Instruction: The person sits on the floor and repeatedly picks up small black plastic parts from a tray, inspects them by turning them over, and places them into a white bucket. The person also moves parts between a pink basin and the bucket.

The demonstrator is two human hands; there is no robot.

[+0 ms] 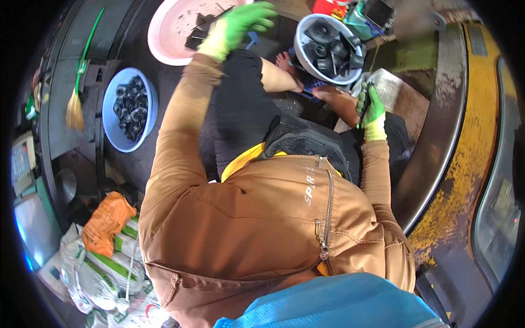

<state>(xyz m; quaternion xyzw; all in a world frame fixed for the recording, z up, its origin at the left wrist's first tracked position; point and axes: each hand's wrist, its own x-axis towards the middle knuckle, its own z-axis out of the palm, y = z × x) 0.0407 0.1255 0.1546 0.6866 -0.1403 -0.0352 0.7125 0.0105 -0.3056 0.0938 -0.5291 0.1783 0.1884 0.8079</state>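
Sitting low among several basins, the person in the brown jacket (pixel 262 218) is sorting small black rubber parts. The pink basin (pixel 164 33) is lying at the upper left, the blue basin (pixel 112 128) full of black rings is standing at the far left, and the grey bowl (pixel 303 54) of black parts is lying between the feet. The left hand (pixel 240 24) in a green glove is reaching over the pink basin with fingers spread, holding nothing I can see. The right hand (pixel 372 109) is pinching a small black part (pixel 365 98) beside the knee. I judge the next move is needing a careful drop into the correct basin.
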